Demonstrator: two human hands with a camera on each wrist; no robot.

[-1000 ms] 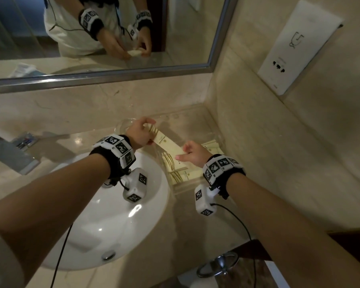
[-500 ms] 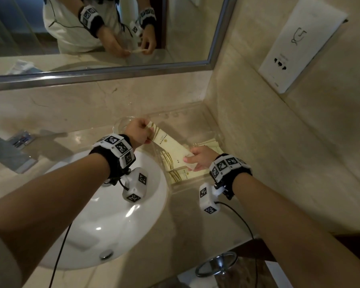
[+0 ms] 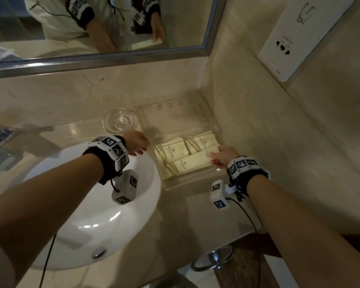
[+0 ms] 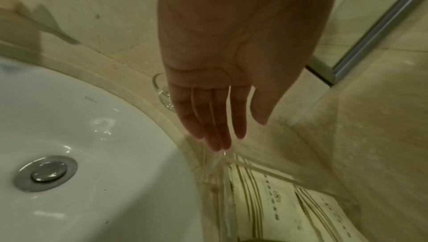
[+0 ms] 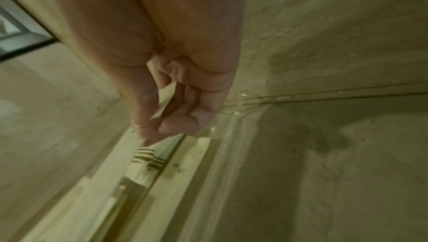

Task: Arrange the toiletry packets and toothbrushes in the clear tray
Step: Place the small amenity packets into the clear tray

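The clear tray (image 3: pixel 176 185) stands in the counter's back right corner. Several cream toiletry packets (image 3: pixel 172 151) lie flat in its near half. My right hand (image 3: pixel 214 158) is at the tray's right side and pinches the end of the front packet (image 3: pixel 188 164). The right wrist view shows that packet's edge (image 5: pixel 167 96) between thumb and curled fingers of the right hand (image 5: pixel 159 125). My left hand (image 3: pixel 140 145) hovers at the tray's left wall, holding nothing. Its fingers (image 4: pixel 215 132) hang straight just above the tray's corner (image 4: pixel 212 171). No toothbrush is visible.
A small glass dish (image 3: pixel 119 121) sits left of the tray. The white sink (image 3: pixel 87 221) lies below my left arm, with the faucet (image 3: pixel 0 146) at far left. Marble walls close in behind and right. A mirror (image 3: pixel 175 21) hangs above, and a towel ring (image 3: pixel 214 257) below the counter.
My left hand has let go of the long packet and opened. My right hand has lowered that packet flat into the tray and moved right.
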